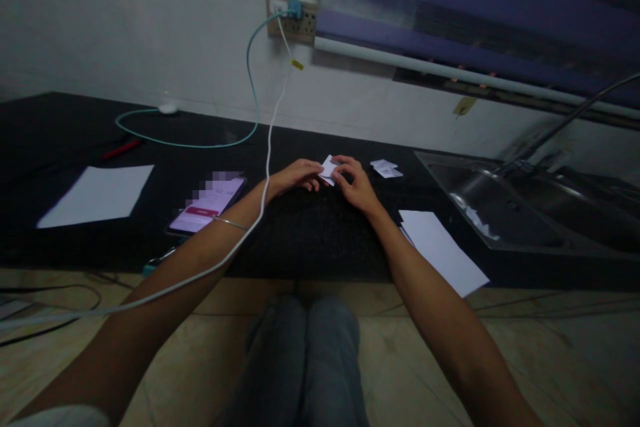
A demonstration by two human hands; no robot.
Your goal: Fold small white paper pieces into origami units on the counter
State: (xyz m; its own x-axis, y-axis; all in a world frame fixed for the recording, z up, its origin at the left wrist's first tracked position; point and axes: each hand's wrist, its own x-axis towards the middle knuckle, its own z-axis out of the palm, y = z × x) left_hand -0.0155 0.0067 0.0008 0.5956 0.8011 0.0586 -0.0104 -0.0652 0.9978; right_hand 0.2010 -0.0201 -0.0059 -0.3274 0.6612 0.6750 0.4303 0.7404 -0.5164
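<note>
Now the left hand [300, 177] and right hand [356, 185] both pinch a small white paper [328, 169], white slips [388, 172] at its three o'clock!

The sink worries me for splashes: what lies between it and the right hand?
In the head view, small white cards lie between the right hand and the sink.

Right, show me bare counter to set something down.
Free: the dark counter between the forearms, along its front edge; a smaller patch between the small cards and the paper by the sink. Crowded: the left side, with phone and white sheet, and around the card in the left hand and right hand.
</note>
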